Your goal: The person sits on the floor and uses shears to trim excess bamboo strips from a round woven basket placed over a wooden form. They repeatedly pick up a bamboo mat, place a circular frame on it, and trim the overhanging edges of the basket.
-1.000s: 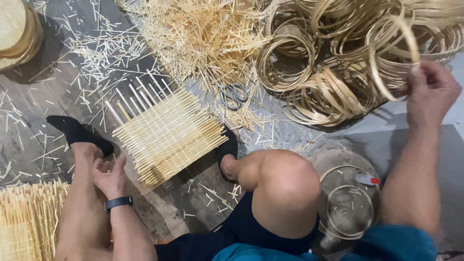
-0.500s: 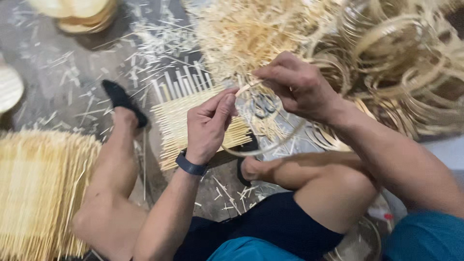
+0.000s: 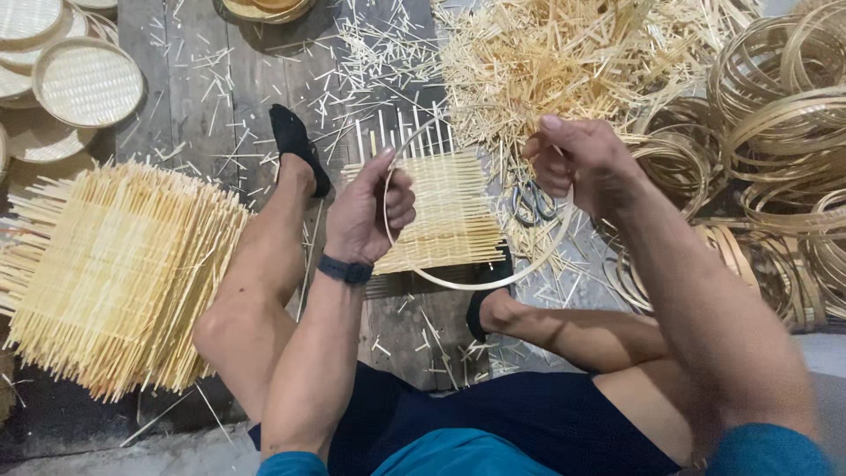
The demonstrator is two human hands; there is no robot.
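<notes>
bamboo hoop, a thin pale ring, is hanging in the air between both hands, just above the small woven mat that is lying on the dark plank floor between the person's feet. the left hand is sitting at the hoop's left side, wrist bent upward, fingers curled and thumb pressing in, clenching the strip; a dark band is circling that wrist. the right hand is reaching in from the right with the forearm slanting down across the view, fingers folded around the upper right part of the ring, gripping it as well. the lower arc of the hoop is passing in front of the right foot's black sock, while the left foot's black sock is resting beside the mat's far left corner.

compared with half a second ago, the hands are standing farther apart, so the ring is showing as a wide open loop rather than bunching close between them. a second ago the right hand was stretching out to the heap of coiled rings and the left was resting on the knee; now both are meeting over the mat. a large stack of woven mats is lying at the left, loose sticks are piling beyond.
</notes>
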